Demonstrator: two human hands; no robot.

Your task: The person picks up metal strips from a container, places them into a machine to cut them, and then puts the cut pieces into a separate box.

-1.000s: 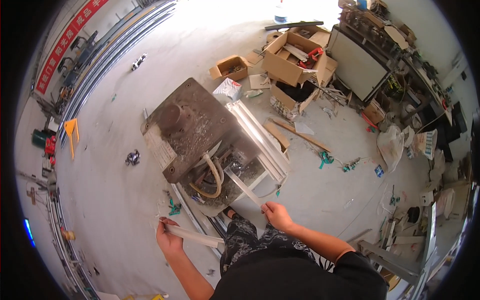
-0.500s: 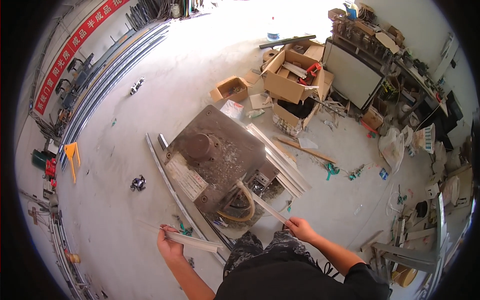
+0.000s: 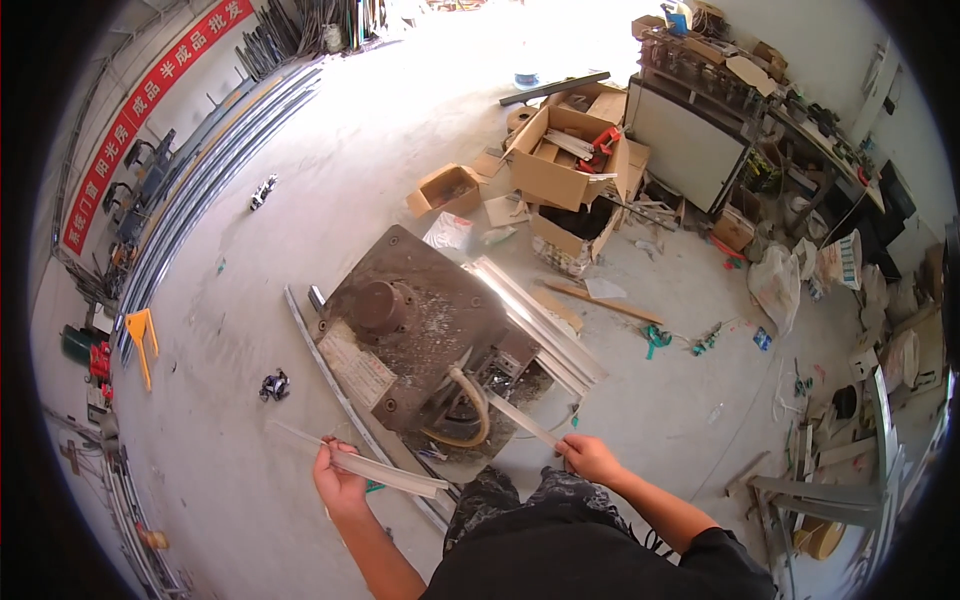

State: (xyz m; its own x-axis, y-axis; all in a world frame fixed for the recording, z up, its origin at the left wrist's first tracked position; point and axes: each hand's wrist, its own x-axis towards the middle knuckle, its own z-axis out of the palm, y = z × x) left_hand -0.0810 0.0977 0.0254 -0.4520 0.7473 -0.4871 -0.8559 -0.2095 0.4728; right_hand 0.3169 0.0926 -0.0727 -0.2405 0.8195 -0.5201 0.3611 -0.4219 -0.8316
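My left hand is closed around a pale, narrow profile strip, held slanting low at the left of the machine. A thin, see-through end of it reaches out past my fingers. My right hand grips another pale strip by its near end. The far end of that strip meets the near right side of a dusty brown machine, where a curved hose loops over an opening. Whether the strip goes into the machine there, I cannot tell. A round raised cap and a worn label sit on the machine's top.
Long pale profiles lie along the machine's right side, and a long metal bar along its left. Open cardboard boxes stand beyond it. Metal lengths lean at the right. An orange stand is at the left.
The view has shifted a little, so the machine and boxes appear farther left. Both hands keep their grip on the strips, with hardly any movement.
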